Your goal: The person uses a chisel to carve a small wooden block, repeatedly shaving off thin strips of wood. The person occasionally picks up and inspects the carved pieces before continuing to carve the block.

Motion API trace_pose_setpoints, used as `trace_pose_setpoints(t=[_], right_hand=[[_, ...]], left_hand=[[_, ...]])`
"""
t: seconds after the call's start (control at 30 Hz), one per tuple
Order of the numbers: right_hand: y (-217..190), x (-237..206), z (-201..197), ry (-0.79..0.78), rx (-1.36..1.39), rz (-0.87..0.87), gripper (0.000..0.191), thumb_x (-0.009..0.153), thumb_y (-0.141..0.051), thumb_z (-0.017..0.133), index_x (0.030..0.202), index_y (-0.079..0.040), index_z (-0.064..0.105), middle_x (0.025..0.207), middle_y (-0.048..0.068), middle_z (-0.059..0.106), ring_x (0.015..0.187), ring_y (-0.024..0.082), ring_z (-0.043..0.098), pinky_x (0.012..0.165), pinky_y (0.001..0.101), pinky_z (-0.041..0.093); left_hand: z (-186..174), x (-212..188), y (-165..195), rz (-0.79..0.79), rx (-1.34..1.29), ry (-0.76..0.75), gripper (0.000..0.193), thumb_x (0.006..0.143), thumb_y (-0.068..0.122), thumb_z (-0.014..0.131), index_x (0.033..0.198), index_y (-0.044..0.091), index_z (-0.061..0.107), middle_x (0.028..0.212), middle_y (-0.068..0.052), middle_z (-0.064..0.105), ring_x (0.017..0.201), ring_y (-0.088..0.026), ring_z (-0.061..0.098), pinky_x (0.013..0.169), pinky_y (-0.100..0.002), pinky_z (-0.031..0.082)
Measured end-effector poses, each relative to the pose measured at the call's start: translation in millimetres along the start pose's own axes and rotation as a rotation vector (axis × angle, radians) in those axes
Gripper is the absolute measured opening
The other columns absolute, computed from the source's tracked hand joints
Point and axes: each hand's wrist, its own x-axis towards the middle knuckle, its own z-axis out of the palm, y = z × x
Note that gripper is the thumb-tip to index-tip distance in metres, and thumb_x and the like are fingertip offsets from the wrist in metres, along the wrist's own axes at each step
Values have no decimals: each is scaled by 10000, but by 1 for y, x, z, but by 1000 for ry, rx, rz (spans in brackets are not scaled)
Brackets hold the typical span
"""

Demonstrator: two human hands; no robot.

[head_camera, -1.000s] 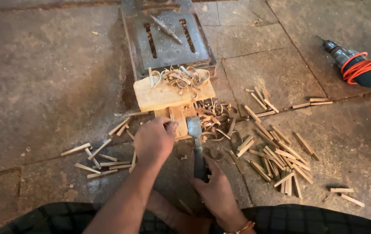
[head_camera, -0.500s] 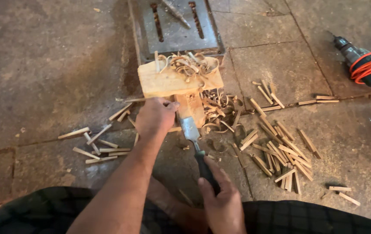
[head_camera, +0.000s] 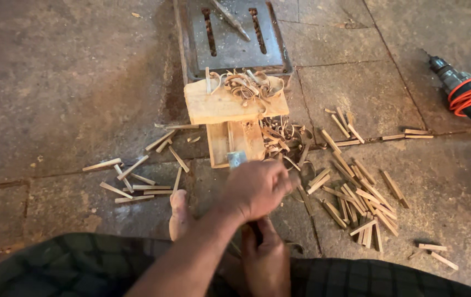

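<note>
A: Below the wooden block (head_camera: 235, 118), mid-frame, the left hand (head_camera: 256, 187) is curled into a loose fist — fingers (head_camera: 279, 181) folded in, narrow. What they grip I cannot tell; the hand hides it.

B: And the tool?

A: Chisel-like blade (head_camera: 236, 159) — only a small grey metal tip shows, poking out just above the left knuckles and touching the lower edge of the block. Everything else of it is under the hands.

B: Right hand?

A: Right hand (head_camera: 265, 258) sits lower, just behind the left wrist, fingers wrapped around a dark handle (head_camera: 256, 233) of which only a sliver shows between the two hands. Closed grip, holding that handle.

B: Block itself?

A: Pale, raw wood, T-shaped — a wide slab across the top and a narrower piece running down toward the hands. Curled shavings (head_camera: 249, 83) heaped on the upper slab, more spilling to its right.

B: Surroundings, quick.

A: Stone floor (head_camera: 53, 82). Grey metal plate (head_camera: 235, 33) with two slots just beyond the block. Short wooden sticks (head_camera: 356, 192) scattered right of the hands, a smaller scatter of sticks (head_camera: 136, 179) on the left. Power drill (head_camera: 461, 91) with an orange coiled cord at far right, well apart. Bare foot (head_camera: 180, 212) beside the left forearm, dark checked cloth (head_camera: 81, 264) along the bottom.
</note>
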Motion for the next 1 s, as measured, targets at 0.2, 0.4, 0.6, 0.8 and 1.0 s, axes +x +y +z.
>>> trace_pose_setpoints(t=[0.2,0.4,0.6,0.8,1.0], right_hand=[[-14,5,-3,11,12,53,355,859,-198,688,1200,-104,715,932,216,760,884,346,784,685,431,601],[-32,47,5,33,-13,-107,251,880,-193,652,1083,-77,743,933,209,758,888,396,739,662,455,581],[-23,70,20,25,-78,-108,273,877,-204,653,1111,-83,728,892,247,730,835,446,707,669,502,558],[-28,75,-4,-244,682,272,277,1010,-159,603,1199,35,659,654,68,603,460,178,462,398,333,340],[-40,62,-36,-142,629,225,473,938,-132,624,1411,-118,625,766,11,636,495,81,511,417,267,415]], left_hand=[[10,5,-11,-14,3,18,501,944,558,581,800,97,710,742,-125,725,741,-323,697,716,-448,541],[9,62,-40,-251,72,-190,596,993,608,429,859,107,722,774,-164,717,750,-347,711,718,-488,574],[9,69,-35,-34,168,10,524,1021,548,460,1067,91,714,1011,-181,719,930,-409,676,801,-512,532],[-11,-2,-20,-115,133,491,253,997,325,553,1062,149,723,1022,-134,746,907,-368,712,773,-481,550],[-31,14,-47,-473,184,534,271,919,398,679,1029,152,715,938,-144,754,909,-369,722,793,-492,557]])
